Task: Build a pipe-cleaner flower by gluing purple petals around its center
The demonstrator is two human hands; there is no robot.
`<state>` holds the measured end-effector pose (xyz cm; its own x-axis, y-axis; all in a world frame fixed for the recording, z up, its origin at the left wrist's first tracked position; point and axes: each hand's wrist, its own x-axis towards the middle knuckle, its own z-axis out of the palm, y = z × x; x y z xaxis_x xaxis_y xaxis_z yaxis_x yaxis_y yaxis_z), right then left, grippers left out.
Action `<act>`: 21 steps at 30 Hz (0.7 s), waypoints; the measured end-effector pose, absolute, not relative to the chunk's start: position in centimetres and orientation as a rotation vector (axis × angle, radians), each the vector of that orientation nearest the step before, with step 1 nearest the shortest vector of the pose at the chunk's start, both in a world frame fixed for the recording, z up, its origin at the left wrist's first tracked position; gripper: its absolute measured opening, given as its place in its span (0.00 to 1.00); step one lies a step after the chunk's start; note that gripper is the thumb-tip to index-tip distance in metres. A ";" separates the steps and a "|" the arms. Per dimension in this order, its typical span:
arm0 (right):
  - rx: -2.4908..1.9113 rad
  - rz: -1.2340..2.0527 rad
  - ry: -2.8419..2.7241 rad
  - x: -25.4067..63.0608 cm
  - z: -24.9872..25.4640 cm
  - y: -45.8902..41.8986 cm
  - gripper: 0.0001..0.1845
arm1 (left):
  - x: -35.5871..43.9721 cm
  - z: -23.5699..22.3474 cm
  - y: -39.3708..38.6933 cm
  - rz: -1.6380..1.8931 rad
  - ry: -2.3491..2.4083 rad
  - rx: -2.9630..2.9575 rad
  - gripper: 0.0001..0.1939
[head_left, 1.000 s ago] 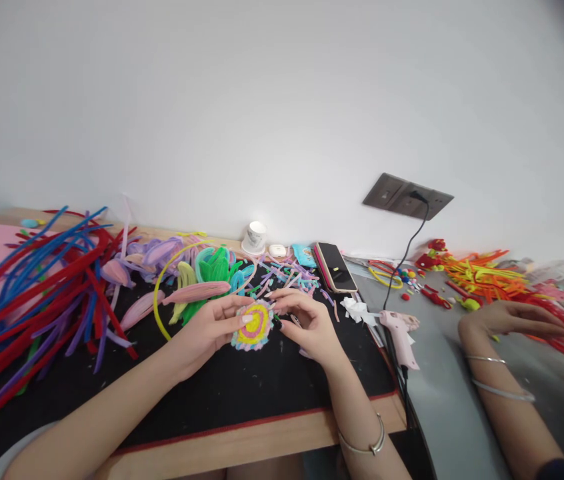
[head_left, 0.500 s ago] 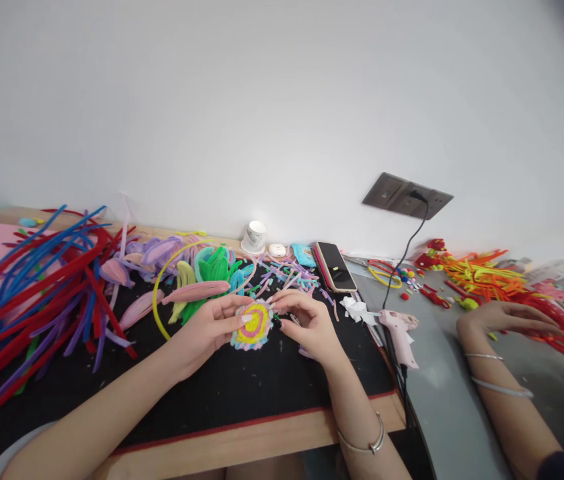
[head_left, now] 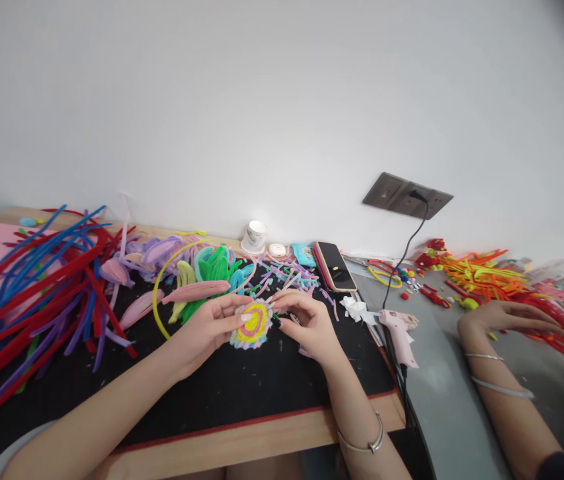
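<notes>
A round pipe-cleaner disc, yellow with a pink ring and a frilly blue-and-pink edge, is held between my hands above the black mat. My left hand pinches its left side, thumb on the front face. My right hand closes on its right edge with thumb and fingers, a dark nail showing. Just behind the hands lie a pink pipe-cleaner petal, green pipe-cleaner leaves and several short pastel pieces.
Red, blue and purple pipe cleaners heap at the left. At the back stand a white cup and a phone. A pink glue gun with a cord lies at the right, beside a co-worker's hand near orange pipe cleaners.
The disc has tilted very slightly in my fingers. Both hands keep nearly the same place and grip.
</notes>
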<state>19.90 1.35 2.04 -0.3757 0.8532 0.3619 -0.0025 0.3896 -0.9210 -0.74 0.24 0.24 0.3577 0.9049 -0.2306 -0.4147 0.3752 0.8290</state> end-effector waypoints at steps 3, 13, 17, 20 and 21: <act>-0.773 1.129 -1.679 19.8 2.0 1.3 0.10 | -0.8 0.2 0.3 0.967 0.773 0.749 0.15; -0.749 1.122 -1.713 19.8 2.1 1.3 0.08 | -0.7 0.3 0.3 0.968 0.787 0.754 0.15; -0.785 1.108 -1.729 19.9 2.1 1.3 0.08 | -0.7 0.4 0.3 0.980 0.800 0.747 0.15; -0.788 1.103 -1.733 19.8 2.1 1.3 0.08 | -0.7 0.3 0.4 0.990 0.801 0.740 0.16; -0.783 1.100 -1.734 19.8 2.1 1.2 0.07 | -0.7 0.3 0.4 0.992 0.801 0.736 0.16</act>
<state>19.81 1.25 2.07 -0.3855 0.8513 0.3560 0.0409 0.4012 -0.9151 -0.71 0.38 0.32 0.3240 0.9156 -0.2380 -0.4249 0.3656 0.8281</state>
